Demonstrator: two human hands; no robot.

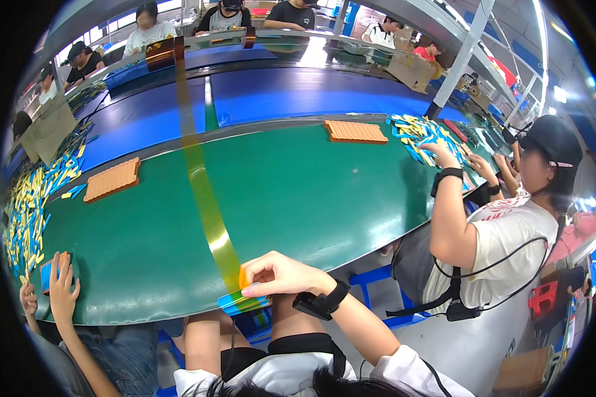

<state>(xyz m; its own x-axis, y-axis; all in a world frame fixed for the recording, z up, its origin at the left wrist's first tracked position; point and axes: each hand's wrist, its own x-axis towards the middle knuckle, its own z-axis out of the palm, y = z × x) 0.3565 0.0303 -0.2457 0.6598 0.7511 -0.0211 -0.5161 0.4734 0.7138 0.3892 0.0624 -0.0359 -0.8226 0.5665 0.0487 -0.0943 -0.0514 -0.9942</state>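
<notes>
My right hand (275, 274), with a black band on its wrist, is closed in a pinch on a translucent yellow tape (213, 228) at the near table edge. A bright orange patch shows at its fingertips; I cannot make out whether it is folded tape. Just under the fingers lies a small row of blue and yellow strips (228, 304), and the tape comes down onto it. From there the tape stretches away across the table to an amber tape roll (160, 55) on a bar. My left hand does not show.
Orange ribbed trays (356, 132) (112, 180) rest on the green table (291, 198). Piles of blue and yellow strips (430, 139) (26, 212) lie at both ends. A co-worker's hand (63, 284) is at the left; another co-worker (503, 231) works at the right. A blue belt (298, 92) runs beyond.
</notes>
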